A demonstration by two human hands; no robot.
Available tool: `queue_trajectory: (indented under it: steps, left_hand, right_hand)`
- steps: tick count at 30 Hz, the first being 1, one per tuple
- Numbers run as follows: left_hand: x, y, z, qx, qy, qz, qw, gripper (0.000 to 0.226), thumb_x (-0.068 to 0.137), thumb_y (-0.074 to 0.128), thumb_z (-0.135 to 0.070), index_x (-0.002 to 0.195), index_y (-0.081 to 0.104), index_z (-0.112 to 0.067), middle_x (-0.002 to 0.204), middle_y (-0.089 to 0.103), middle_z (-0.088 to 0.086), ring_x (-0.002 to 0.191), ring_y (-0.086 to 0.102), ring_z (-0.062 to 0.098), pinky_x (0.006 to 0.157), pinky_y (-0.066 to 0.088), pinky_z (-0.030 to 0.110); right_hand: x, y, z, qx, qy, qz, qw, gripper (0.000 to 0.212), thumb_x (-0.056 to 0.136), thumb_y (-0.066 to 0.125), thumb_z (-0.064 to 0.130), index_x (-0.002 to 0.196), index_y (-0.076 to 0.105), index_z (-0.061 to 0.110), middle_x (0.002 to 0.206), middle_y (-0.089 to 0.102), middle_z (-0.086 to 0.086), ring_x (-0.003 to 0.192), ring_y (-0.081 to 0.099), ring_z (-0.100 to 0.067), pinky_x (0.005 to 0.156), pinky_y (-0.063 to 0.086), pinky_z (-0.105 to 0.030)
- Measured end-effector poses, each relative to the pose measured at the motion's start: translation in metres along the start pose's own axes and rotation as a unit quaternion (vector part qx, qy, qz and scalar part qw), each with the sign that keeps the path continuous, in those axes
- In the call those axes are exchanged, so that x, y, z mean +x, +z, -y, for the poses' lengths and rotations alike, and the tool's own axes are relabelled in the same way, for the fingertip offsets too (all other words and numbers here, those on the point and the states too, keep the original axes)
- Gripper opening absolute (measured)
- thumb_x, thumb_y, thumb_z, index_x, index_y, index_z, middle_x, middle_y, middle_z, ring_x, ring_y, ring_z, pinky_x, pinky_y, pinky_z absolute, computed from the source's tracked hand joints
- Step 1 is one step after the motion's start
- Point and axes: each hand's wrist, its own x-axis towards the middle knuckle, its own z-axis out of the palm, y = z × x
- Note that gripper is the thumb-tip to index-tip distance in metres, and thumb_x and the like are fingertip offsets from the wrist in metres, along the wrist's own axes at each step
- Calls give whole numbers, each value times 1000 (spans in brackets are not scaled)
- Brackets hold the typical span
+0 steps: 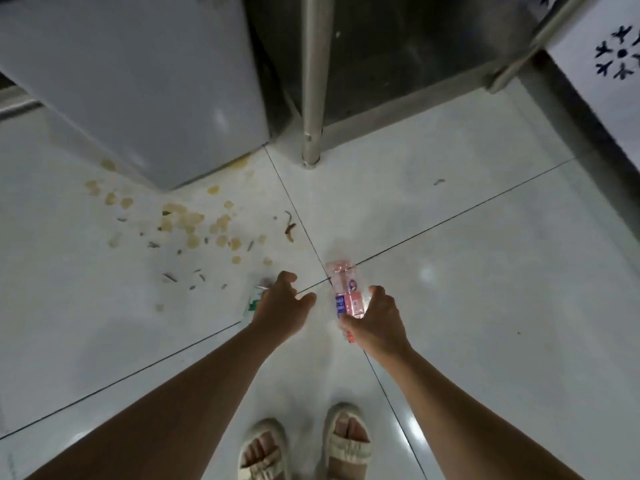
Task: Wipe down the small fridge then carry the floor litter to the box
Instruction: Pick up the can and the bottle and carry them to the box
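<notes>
Both bare forearms reach forward and down, the left hand (280,303) with fingers curled and thumb spread, its grasp hidden beneath the palm, the right hand (375,318) with fingers and thumb curled in a grip, and two sandalled feet (304,445) below.

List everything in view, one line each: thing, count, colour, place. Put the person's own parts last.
fridge: one, pale grey, upper left, standing on the floor
metal leg: one, silver, top centre, right of the fridge
patterned panel: one, white with dark motifs, top right
floor: white tiles, dark joints
yellowish stains and scraps: many, before the fridge
plastic bottle: one, clear with pink and blue label, in the right hand
can: one, white and green, under the left hand
sandals: two, beige, bottom centre
left hand: one, over the can
right hand: one, gripping the bottle
</notes>
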Motion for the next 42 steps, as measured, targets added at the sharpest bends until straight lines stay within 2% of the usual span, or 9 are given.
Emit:
queue_trajectory:
  steps: [6,15,19,22,27,29,32,36,42]
  left_hand:
    - [67,47,49,46,-2,-5,999,48,88,56,-28,131,40,-14,127,57,9,121,47,27,97,38,37]
    - [113,54,94,27,39,-73,996,37,85,60,-25,119,47,-17,120,55,5,108,53,24,89,50,44]
    - [114,45,112,34,36,-106,993,43,84,62,-20,123,45,-14,116,57,6,105,54,23,89,49,40]
    - [115,40,127,42,8,-120,992,49,82,64,-18,125,42,-13,119,53,9,108,51,25,88,50,42]
    - [129,50,152,70,-47,-109,990,68,78,71,-33,131,34,-13,126,47,12,113,48,27,91,48,43]
    - [135,57,160,68,-70,-104,990,73,75,73,-36,131,32,-14,125,48,13,112,50,27,90,48,43]
    - [143,67,168,55,-87,-110,989,69,73,74,-32,126,35,-14,119,51,12,106,53,28,85,49,42]
    - [150,73,172,45,-100,-105,988,65,74,72,-26,125,35,-13,117,55,12,104,55,29,83,49,40]
    - [124,59,147,49,-114,-103,987,67,66,78,-31,118,43,-7,114,54,10,101,58,29,84,51,39]
  right_hand:
    - [81,68,-42,-19,20,-16,1000,76,77,69,34,137,28,10,129,44,-13,116,49,-28,95,47,-44]
    - [149,130,-61,-38,39,-42,998,79,80,72,30,136,21,7,126,45,-21,111,52,-35,93,49,-47]
    - [145,138,-57,-57,40,-39,997,72,81,70,27,132,24,4,122,47,-22,106,54,-35,90,50,-45]
    - [134,145,-46,-58,-9,-40,997,75,79,70,27,135,25,4,123,48,-20,107,54,-34,89,51,-44]
    - [122,164,-27,-39,-67,-45,996,74,75,74,31,131,32,8,120,52,-12,104,56,-27,80,52,-34]
    - [120,173,-23,-26,-73,-44,996,73,75,75,31,130,33,9,120,53,-11,104,57,-25,83,54,-37]
    - [123,180,-20,1,-57,-42,997,72,75,75,31,129,34,9,121,53,-11,105,57,-26,85,55,-42]
    - [124,172,-17,-5,-56,-49,997,72,75,75,32,130,33,10,123,53,-10,106,57,-25,87,54,-39]
    - [104,130,-7,0,-57,-54,997,72,76,74,32,130,32,11,122,51,-11,105,56,-26,86,53,-38]
